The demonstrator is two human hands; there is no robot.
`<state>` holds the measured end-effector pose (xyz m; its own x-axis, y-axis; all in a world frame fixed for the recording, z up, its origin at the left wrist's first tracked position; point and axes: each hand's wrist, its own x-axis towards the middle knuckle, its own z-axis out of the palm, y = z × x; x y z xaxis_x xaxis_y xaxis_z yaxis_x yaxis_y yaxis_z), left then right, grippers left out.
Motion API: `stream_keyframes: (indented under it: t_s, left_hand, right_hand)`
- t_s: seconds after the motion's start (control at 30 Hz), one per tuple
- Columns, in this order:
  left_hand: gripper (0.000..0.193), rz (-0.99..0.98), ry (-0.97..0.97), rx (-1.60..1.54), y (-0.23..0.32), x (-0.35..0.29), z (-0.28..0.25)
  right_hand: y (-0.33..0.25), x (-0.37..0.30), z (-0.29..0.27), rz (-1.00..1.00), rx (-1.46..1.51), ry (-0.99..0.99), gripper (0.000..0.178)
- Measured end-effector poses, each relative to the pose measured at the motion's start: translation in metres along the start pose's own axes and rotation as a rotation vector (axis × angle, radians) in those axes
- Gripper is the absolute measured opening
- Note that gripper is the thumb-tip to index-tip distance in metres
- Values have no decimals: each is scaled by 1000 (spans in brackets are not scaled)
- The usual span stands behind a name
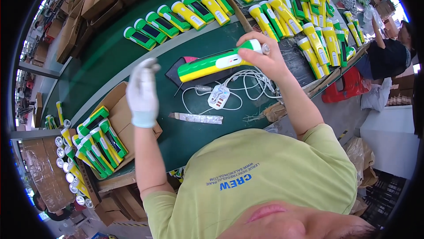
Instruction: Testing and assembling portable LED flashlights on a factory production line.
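Observation:
My right hand (267, 58), bare, is closed around the white head end of a green and yellow flashlight (207, 66). It holds the flashlight nearly level above the green work table (176, 128), with a small switch panel on its side showing. My left hand (142, 91), in a white glove, is raised to the left of the flashlight and apart from it. Its fingers point up, slightly blurred, with nothing seen in them. Below the flashlight lie a white multi-port charger (217, 97) with tangled white cables (254, 80) and a dark, flat object (173, 75), partly covered.
A silver strip (198, 118) lies on the table. Flashlights stand in a row (176, 18) on the green conveyor and in piles at upper right (304, 14). An open carton (119, 102) with several flashlights (99, 144) is at left. A person (388, 53) is at far right.

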<state>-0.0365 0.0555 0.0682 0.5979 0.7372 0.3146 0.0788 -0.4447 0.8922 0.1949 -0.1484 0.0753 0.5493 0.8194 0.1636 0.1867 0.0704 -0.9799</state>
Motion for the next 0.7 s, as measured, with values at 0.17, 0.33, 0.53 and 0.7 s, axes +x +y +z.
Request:
stream_keyframes:
  t_s: [0.17,0.33,0.53,0.7]
  left_hand:
    - [60,488,-406,496,40,-26,76]
    - [42,-704,-249,-1025,-36,3,83]
    - [39,-792,-151,-1091,-33,-21,70]
    - [38,-776,-117,-1007,-28,-30,79]
  right_hand:
    - [-10,-15,29,-170,-305,-57,33]
    - [-4,-18,16,50,-273,-39,55]
    - [3,-27,15,80,-22,-140,16]
    - [17,-39,68,-327,-368,-214,16]
